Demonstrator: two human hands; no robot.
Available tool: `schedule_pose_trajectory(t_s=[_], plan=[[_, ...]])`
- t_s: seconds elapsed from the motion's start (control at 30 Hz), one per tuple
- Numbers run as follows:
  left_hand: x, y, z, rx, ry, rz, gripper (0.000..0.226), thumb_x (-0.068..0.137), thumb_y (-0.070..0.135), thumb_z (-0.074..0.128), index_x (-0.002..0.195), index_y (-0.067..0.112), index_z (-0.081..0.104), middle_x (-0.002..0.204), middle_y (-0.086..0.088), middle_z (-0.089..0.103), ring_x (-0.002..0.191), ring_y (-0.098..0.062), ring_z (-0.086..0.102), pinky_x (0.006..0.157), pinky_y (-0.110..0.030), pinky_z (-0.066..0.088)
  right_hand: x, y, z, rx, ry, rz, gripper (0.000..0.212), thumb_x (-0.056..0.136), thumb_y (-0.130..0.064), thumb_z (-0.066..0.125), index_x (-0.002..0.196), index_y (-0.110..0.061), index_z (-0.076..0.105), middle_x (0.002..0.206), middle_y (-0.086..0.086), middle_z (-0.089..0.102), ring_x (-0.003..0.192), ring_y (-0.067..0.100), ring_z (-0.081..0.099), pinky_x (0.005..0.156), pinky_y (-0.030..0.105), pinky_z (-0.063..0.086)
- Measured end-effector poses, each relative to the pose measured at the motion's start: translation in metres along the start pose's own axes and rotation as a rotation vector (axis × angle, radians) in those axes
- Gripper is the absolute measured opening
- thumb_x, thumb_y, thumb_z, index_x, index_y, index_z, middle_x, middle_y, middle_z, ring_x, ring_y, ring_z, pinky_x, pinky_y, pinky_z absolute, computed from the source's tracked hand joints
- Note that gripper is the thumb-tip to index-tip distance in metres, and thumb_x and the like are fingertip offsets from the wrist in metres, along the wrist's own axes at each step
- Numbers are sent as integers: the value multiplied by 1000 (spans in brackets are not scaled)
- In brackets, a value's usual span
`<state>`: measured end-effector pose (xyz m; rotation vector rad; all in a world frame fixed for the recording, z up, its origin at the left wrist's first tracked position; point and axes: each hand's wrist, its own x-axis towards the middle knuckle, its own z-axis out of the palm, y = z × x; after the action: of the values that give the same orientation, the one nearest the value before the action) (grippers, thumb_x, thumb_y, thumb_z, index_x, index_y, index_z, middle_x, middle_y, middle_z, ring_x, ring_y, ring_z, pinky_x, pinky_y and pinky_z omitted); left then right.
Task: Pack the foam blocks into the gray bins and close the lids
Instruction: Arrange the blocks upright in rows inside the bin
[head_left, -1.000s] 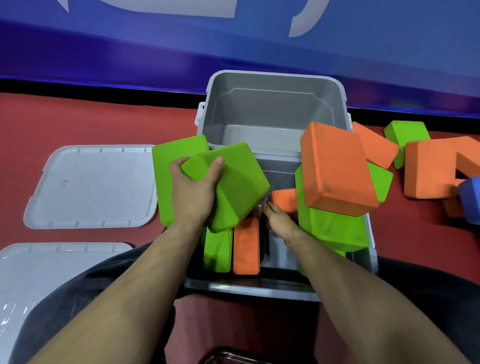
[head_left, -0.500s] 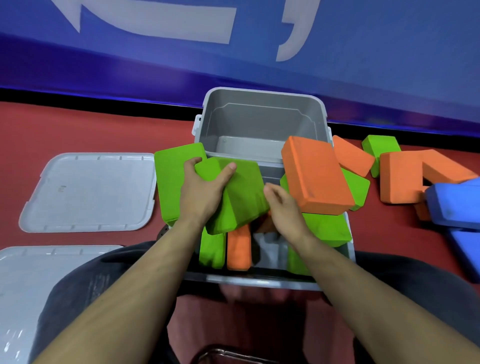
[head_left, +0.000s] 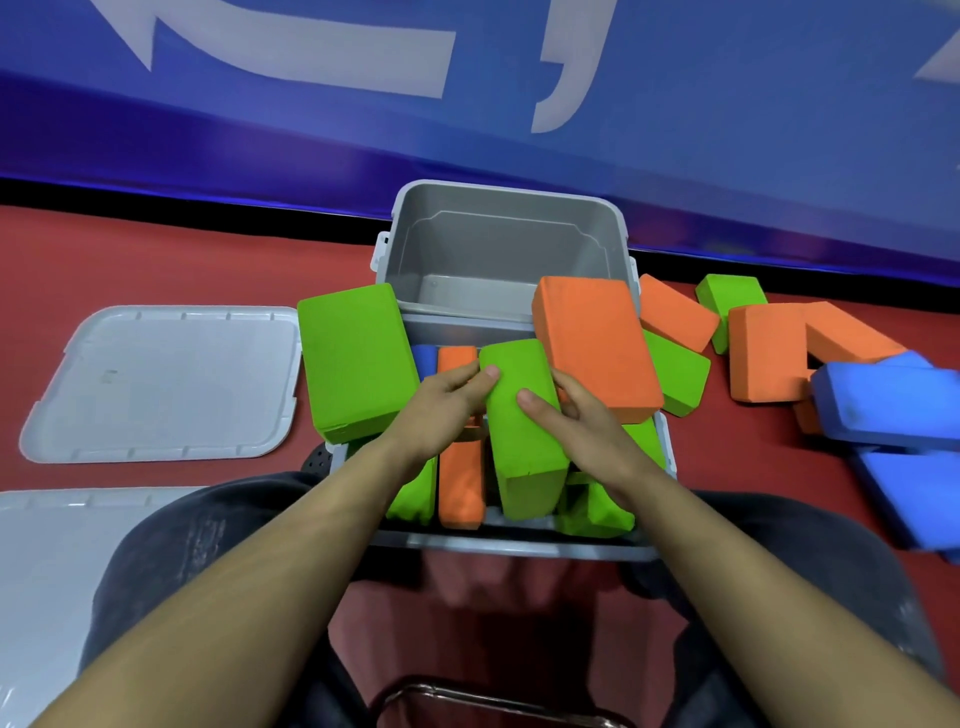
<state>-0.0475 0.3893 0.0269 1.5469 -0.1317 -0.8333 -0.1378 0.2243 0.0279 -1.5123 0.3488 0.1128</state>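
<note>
A green foam block (head_left: 524, 441) stands on edge in the near gray bin (head_left: 519, 545), between an orange block (head_left: 460, 488) and more green blocks. My left hand (head_left: 447, 402) grips its left side and my right hand (head_left: 576, 421) holds its right side, thumb across the top. A large green block (head_left: 358, 358) leans on the bin's left rim. On the right rim rests a large orange block (head_left: 597, 343). Behind stands a second gray bin (head_left: 504, 244) with nothing in it.
Two gray lids lie on the red floor at left, one (head_left: 161, 379) farther and one (head_left: 47, 561) nearer. Loose orange (head_left: 774, 353), green (head_left: 730, 301) and blue blocks (head_left: 888, 410) lie at right. A blue wall runs behind the bins.
The green block in my left hand has been turned on edge and lowered into the near bin. My right hand has come up onto its right side.
</note>
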Motion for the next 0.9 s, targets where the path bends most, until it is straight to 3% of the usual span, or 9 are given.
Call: schedule_pose_trajectory(t_s=[0.23, 0.37, 0.43, 0.5, 0.57, 0.63, 0.7, 0.8, 0.9], plan=[[18, -22, 3, 15, -2, -45, 33, 102, 30, 60, 127, 9, 65, 117, -8, 75, 103, -16, 71, 91, -38, 60, 4, 26, 0, -62, 51, 71, 42, 96, -36, 68, 137, -30, 59, 123, -10, 73, 114, 9, 69, 101, 36, 53], [27, -41, 3, 70, 2, -95, 41, 100, 33, 63, 131, 6, 62, 120, -5, 74, 111, -15, 70, 101, -43, 55, 6, 34, 0, -109, 55, 155, 29, 98, -34, 66, 126, -39, 62, 115, -7, 76, 102, 10, 73, 73, 23, 58], [31, -50, 5, 70, 4, -116, 43, 101, 31, 61, 134, 4, 59, 124, -5, 72, 112, -12, 68, 102, -39, 54, 6, 39, -1, -117, 68, 230, 27, 96, -39, 68, 121, -45, 60, 108, -9, 77, 94, 12, 75, 66, 31, 60], [33, -54, 6, 38, -11, -113, 35, 103, 26, 58, 130, 5, 62, 120, -3, 73, 104, -7, 70, 96, -29, 56, 9, 47, -2, -100, 94, 277, 27, 92, -43, 71, 117, -46, 61, 104, -11, 78, 92, 13, 76, 72, 41, 62], [34, -57, 7, 31, -33, -106, 30, 104, 24, 55, 128, 8, 66, 117, 1, 73, 98, -3, 69, 88, -18, 56, 14, 56, -2, -54, 122, 288, 33, 91, -40, 74, 121, -35, 64, 107, -8, 78, 95, 13, 75, 80, 45, 62], [36, -63, 5, 142, -11, -107, 36, 104, 28, 54, 135, 11, 63, 129, 1, 68, 110, -4, 63, 93, -14, 49, 19, 69, -1, -23, 121, 306, 37, 92, -32, 75, 126, -23, 65, 112, -3, 77, 100, 16, 75, 87, 46, 61], [37, -74, -1, 365, 72, -129, 43, 105, 32, 52, 140, 8, 58, 140, -7, 60, 122, -12, 56, 101, -19, 40, 24, 86, -1, -38, 122, 332, 39, 92, -24, 74, 129, -16, 64, 114, 1, 76, 103, 18, 74, 93, 47, 59], [35, -96, -19, 812, 202, -329, 64, 103, 48, 47, 147, 2, 43, 152, -25, 39, 141, -37, 38, 115, -34, 29, 30, 111, -2, -70, 141, 367, 40, 93, -20, 73, 131, -11, 63, 116, 2, 75, 103, 17, 73, 95, 42, 58], [29, -116, -37, 977, 256, -483, 87, 95, 66, 47, 150, 1, 31, 152, -27, 29, 142, -43, 31, 119, -45, 24, 37, 122, -4, -84, 138, 376, 43, 93, -25, 74, 133, -13, 62, 119, 3, 74, 105, 17, 73, 97, 44, 57]])
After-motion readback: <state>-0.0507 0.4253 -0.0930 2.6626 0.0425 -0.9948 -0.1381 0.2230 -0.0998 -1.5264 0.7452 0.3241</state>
